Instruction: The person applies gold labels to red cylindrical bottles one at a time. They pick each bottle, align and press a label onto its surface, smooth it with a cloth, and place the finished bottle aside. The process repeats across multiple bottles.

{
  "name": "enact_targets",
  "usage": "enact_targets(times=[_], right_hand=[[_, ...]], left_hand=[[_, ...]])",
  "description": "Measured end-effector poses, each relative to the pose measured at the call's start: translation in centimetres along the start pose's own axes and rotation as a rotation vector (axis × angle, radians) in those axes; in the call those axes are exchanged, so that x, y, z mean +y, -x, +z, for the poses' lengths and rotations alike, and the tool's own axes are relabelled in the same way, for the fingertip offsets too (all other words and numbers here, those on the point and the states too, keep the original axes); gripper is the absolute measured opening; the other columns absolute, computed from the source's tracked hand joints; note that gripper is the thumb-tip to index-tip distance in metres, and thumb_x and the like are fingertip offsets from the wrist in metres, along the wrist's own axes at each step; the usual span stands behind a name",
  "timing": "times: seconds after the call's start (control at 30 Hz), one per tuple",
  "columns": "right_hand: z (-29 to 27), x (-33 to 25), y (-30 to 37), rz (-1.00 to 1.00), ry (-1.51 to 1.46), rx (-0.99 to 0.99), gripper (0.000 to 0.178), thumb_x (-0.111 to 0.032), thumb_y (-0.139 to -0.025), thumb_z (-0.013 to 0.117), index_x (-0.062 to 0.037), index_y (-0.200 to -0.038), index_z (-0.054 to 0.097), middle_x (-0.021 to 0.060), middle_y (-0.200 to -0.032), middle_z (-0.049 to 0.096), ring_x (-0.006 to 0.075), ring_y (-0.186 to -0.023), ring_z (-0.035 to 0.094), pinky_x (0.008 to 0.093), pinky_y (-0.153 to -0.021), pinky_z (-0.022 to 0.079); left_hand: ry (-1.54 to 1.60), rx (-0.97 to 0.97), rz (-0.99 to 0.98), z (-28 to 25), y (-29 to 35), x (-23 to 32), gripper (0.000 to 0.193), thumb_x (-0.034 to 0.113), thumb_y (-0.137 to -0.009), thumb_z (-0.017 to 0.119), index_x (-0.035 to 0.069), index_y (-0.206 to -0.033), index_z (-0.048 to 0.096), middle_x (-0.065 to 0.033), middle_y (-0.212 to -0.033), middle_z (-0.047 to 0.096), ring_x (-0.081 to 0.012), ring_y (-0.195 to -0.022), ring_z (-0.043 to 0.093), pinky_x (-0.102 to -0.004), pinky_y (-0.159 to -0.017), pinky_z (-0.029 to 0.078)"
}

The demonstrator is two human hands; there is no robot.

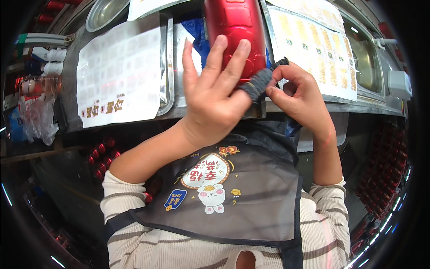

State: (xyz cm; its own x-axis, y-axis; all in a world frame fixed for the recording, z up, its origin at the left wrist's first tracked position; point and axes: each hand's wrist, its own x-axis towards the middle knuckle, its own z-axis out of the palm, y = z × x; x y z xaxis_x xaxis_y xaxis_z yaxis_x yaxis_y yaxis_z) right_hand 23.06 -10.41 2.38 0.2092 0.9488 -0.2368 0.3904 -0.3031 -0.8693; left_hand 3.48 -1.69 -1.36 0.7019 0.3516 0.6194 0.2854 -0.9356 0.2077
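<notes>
A glossy red rounded object with moulded panels (237,20) lies at the table's front edge, partly over a blue cloth (193,29). My left hand (212,101) is spread above its near end, fingers apart; whether they touch the red surface I cannot tell. A dark grey cloth wrap (257,84) covers the left thumb. Thumb and forefinger of my right hand (301,96) pinch together at the end of this wrap, to the right of the red object.
A white sheet with gold and brown prints (121,76) lies on a metal tray (168,89) at left. Sheets of gold stickers (316,49) are at right, beside a metal basin (365,54). A metal bowl (105,13) stands at far left. Several red pieces (383,170) are stacked lower right.
</notes>
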Motion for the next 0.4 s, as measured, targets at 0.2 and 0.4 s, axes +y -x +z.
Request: enact_targets(times=[0.2,0.4], right_hand=[[0.3,0.0,0.0,-0.082,0.028,-0.028,0.008,-0.009,-0.084,0.067,-0.003,-0.083,0.062,-0.0042,-0.083,0.047,0.0001,-0.061,0.038,0.0194,-0.053,0.029],[-0.5,0.4,0.3,-0.029,-0.147,-0.094,0.007,-0.01,-0.087,0.066,-0.004,-0.087,0.062,-0.0023,-0.086,0.051,0.0046,-0.071,0.046,0.0203,-0.062,0.037]], left_hand=[[0.289,0.013,-0.287,-0.3,3.3,-1.3,0.057,0.018,-0.073,0.084,0.0,-0.124,0.066,-0.0238,-0.147,0.048,-0.0399,-0.132,0.051,-0.0632,-0.111,0.026],[0.287,-0.071,-0.252,-1.1,7.2,-0.9,0.049,0.019,-0.083,0.079,0.006,-0.129,0.065,-0.0256,-0.147,0.047,-0.0433,-0.135,0.047,-0.0641,-0.114,0.019]])
